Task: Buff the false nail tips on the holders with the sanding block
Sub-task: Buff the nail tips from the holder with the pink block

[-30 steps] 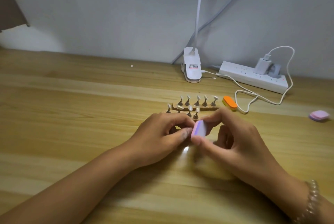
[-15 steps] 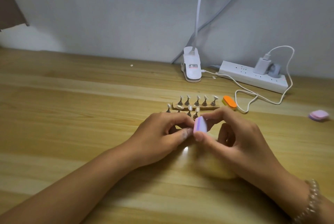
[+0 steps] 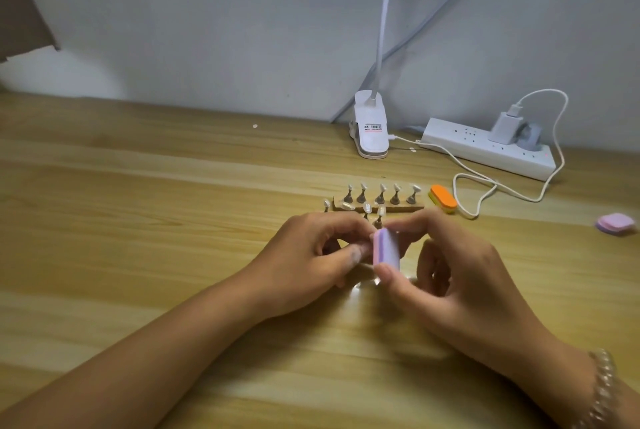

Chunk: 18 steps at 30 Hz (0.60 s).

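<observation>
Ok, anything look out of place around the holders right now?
One nail tip lies flat on the wooden strip near its left end, while the others stand up on their holders. A small white speck sits alone on the table, far back. Nothing else stands out.

I'm at a home desk [image 3: 138,221] of pale wood against a plain wall [image 3: 242,30], with a clip lamp [image 3: 370,131] and power strip [image 3: 485,151] at the far right.
</observation>
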Each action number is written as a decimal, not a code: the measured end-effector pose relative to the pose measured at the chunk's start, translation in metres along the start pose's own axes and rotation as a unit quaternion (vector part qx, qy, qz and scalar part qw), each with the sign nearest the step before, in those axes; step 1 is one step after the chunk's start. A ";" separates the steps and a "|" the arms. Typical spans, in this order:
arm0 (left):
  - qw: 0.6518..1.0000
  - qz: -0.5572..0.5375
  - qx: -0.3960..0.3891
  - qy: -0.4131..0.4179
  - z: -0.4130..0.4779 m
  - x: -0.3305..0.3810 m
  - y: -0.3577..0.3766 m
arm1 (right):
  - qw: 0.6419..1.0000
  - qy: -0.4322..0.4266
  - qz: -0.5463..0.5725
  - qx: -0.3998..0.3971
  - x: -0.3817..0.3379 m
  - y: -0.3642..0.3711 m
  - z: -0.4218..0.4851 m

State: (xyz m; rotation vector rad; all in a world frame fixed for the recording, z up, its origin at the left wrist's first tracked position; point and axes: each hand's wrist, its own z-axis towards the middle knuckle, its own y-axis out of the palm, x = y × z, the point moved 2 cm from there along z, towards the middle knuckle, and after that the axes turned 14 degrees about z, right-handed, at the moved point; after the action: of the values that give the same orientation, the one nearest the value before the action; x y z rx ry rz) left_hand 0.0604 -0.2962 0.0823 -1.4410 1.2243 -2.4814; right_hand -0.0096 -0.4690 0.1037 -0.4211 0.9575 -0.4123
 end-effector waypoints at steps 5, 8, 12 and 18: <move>1.000 -0.002 -0.009 0.000 -0.001 0.002 0.000 | 1.000 -0.007 -0.022 0.011 0.000 -0.001 0.001; 1.000 0.005 -0.007 -0.004 -0.001 0.001 0.000 | 1.000 0.011 0.006 0.021 0.002 -0.002 0.002; 1.000 0.009 -0.006 -0.004 0.000 0.002 0.000 | 0.999 -0.009 -0.032 0.022 -0.001 -0.001 0.001; 0.999 0.046 0.010 0.009 -0.001 0.004 -0.001 | 0.999 -0.018 -0.036 0.036 -0.003 -0.002 0.002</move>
State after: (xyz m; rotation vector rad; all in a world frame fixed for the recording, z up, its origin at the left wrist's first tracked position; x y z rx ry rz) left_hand 0.0581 -0.2961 0.0856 -1.3292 1.2359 -2.4456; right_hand -0.0099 -0.4688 0.1077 -0.3975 0.8921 -0.5011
